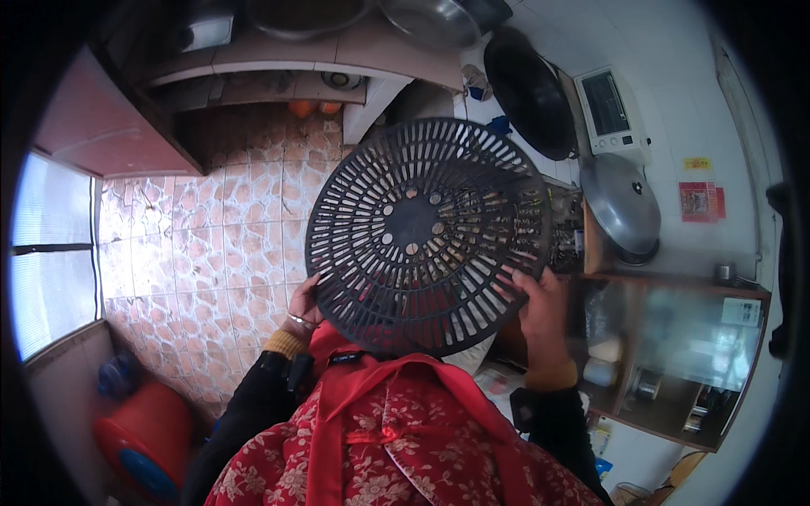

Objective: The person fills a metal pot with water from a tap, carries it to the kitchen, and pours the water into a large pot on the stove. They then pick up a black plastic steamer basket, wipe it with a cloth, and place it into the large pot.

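Observation:
A large round slotted plastic tray or grille [410,221], dark in colour, spans the middle of the view in front of my body. Its flat round centre is ringed by several round holes. My left hand [305,307] grips its rim at the lower left, with a bracelet on that wrist. At the lower right, my right hand [542,313] holds the opposite rim, and its fingers show through the slots. Through the openings I see patches of floor and red cloth. A red floral apron [392,436] covers my front.
A tiled counter [272,47] runs along the top, bearing a metal basin [436,22]. On the right are a black wok [535,95], a toaster oven [607,111], a metal lid [620,205] and a glass-fronted cabinet [690,354]. A red bucket [155,430] stands lower left on the tiled floor [202,253].

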### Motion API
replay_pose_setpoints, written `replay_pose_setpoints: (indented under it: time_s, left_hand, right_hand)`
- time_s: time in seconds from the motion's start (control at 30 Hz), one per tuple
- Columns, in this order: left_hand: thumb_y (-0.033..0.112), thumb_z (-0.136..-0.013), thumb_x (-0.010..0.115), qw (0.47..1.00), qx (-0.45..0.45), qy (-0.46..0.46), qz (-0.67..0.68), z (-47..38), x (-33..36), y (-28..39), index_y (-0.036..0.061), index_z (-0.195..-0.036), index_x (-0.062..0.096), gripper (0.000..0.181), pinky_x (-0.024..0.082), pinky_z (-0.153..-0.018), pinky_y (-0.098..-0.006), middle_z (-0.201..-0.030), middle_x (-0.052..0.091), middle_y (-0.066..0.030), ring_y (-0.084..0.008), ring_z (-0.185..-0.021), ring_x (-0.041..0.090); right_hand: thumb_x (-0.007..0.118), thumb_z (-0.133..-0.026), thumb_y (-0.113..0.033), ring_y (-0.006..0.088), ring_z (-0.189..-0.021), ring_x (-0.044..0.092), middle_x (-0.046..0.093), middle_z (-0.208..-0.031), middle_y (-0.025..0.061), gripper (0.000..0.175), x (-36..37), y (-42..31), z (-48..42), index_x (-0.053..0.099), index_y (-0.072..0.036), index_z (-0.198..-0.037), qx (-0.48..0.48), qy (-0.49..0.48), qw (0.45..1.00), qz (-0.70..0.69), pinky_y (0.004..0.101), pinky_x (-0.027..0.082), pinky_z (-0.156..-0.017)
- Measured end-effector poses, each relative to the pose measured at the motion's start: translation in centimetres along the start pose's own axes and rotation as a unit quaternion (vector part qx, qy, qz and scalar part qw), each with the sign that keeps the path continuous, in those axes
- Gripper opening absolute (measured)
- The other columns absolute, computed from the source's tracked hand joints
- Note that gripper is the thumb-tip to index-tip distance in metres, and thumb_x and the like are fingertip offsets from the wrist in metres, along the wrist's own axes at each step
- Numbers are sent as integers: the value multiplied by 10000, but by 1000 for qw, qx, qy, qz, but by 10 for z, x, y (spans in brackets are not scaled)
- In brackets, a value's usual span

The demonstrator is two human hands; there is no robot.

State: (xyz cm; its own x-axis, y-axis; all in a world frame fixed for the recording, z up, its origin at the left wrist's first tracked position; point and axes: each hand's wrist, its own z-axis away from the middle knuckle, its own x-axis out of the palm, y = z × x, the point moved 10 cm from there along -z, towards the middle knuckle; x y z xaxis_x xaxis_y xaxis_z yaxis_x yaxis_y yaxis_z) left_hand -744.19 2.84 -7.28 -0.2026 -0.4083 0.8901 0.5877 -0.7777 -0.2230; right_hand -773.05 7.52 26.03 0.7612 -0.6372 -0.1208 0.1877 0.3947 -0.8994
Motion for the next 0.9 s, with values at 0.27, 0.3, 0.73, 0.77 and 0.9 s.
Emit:
replay_pose_setpoints:
  time_s: [0.27, 0.3, 0.73, 0.77, 0.9]
  left_hand:
    - [99, -871, 470, 995, 54, -48, -71, -13, 101, 51, -71, -1354, 425, 513, 455, -1040, -498, -1297, 551, -267, -398, -1177, 568]
    - [80, -865, 472, 988, 105, -13, -117, -14, 111, 59, -63, -1360, 416, 518, 458, -1036, -506, -1297, 549, -265, -404, -1176, 567]
    - [-55, -797, 415, 878, 326, -35, -348, -1, 232, 38, 31, -1411, 357, 623, 524, -945, -543, -1288, 542, -246, -416, -1130, 587]
    - [-52, -797, 411, 882, 318, -55, -344, -1, 230, 34, 33, -1416, 350, 627, 521, -947, -546, -1289, 540, -253, -423, -1131, 585]
    - [-28, -801, 409, 883, 312, -37, -348, -3, 216, 33, 52, -1428, 341, 636, 492, -975, -565, -1315, 519, -272, -454, -1152, 563]
  right_hand:
    - [556, -885, -76, 318, -1049, 623, 606, -1175, 198, 353, -51, 71, -70, 526, 31, -1220, 8, -57, 987, -151, 431, 529, -898]
    - [555, -888, -78, 315, -1059, 618, 605, -1179, 192, 354, -58, 82, -81, 524, 30, -1223, 22, -51, 984, -168, 431, 525, -904]
    - [585, -946, -181, 217, -1042, 610, 640, -1170, 53, 333, -69, 180, -148, 571, -89, -1266, 75, -173, 930, -317, 359, 487, -835]
    - [585, -946, -181, 219, -1044, 609, 640, -1170, 53, 335, -71, 187, -145, 569, -90, -1268, 89, -174, 931, -310, 364, 485, -838]
    - [568, -945, -150, 240, -1077, 597, 626, -1193, 78, 335, -74, 191, -137, 551, -68, -1270, 99, -174, 927, -318, 402, 475, -901]
